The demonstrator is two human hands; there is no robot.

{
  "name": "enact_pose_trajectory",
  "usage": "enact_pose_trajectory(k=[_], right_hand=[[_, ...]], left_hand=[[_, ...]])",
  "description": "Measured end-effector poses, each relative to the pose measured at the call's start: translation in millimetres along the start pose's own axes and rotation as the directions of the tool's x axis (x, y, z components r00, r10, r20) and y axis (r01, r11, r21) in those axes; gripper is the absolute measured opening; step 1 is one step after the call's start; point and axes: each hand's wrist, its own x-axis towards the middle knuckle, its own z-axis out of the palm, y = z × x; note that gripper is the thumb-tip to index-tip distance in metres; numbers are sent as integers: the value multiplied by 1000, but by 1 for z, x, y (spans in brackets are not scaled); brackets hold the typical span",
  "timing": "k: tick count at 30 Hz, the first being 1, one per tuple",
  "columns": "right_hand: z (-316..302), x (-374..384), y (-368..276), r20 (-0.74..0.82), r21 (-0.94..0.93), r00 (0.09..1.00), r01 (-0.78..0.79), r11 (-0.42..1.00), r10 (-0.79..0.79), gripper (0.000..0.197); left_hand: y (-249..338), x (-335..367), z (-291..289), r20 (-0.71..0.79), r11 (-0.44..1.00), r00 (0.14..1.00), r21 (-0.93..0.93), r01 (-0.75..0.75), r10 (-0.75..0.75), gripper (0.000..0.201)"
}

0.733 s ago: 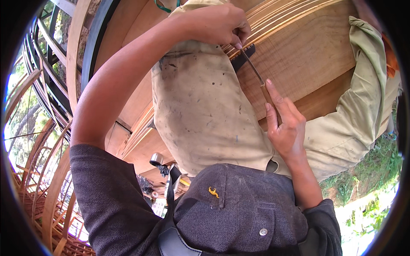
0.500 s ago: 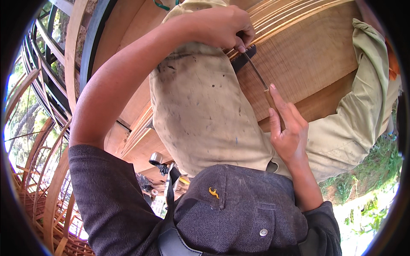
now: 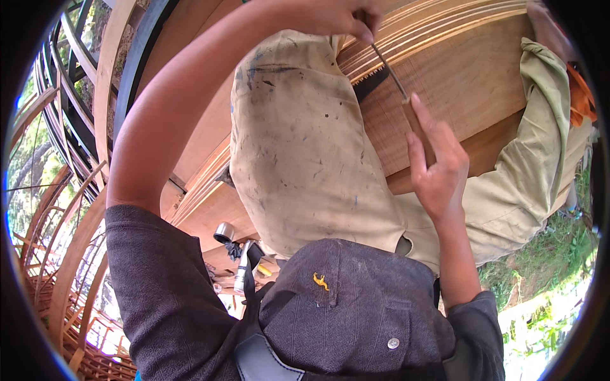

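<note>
My right hand (image 3: 441,171) is closed round the wooden handle of a thin metal file (image 3: 393,75), with the index finger stretched along the handle. At the far end my left hand (image 3: 340,14) pinches the file's tip between thumb and fingers. Below the file lies a dark saw blade (image 3: 371,85) with its toothed edge facing away from me; the rest of the saw is hidden beside my leg. The shaft passes across the blade's visible end; whether it touches the teeth I cannot tell. My knee in stained beige trousers (image 3: 305,140) is next to the blade.
Wooden boards (image 3: 470,82) lie under me, with thin wooden strips (image 3: 438,28) along their far side. Curved wooden ribs (image 3: 105,82) rise at the left. A metal cup (image 3: 223,232) and a spray can (image 3: 241,278) stand at the lower left. Grass (image 3: 540,254) shows at the right.
Both hands have moved away from me with the file, which has slid forward across the saw blade. The view has shifted slightly. Both hands keep their hold.
</note>
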Motion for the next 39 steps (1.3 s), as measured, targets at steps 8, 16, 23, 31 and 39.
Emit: enact_pose_trajectory(k=[8,16,23,31,39], right_hand=[[-9,-31,14,102,-90,995,2,996,7,66],[-11,-32,16,107,-115,994,33,993,-21,68],[4,-11,-2,136,-305,990,69,950,-29,65],[-2,11,6,76,-98,994,87,991,-79,61],[-5,-30,-1,130,-13,991,-29,999,31,53]], left_hand=[[2,12,38,186,999,983,54,-3,-8,21],[0,13,41,184,1000,982,13,28,-30,19],[-10,8,46,112,982,990,178,70,-90,19],[-26,4,14,63,992,995,106,71,-78,21],[-1,3,44,149,992,980,12,128,-128,14]])
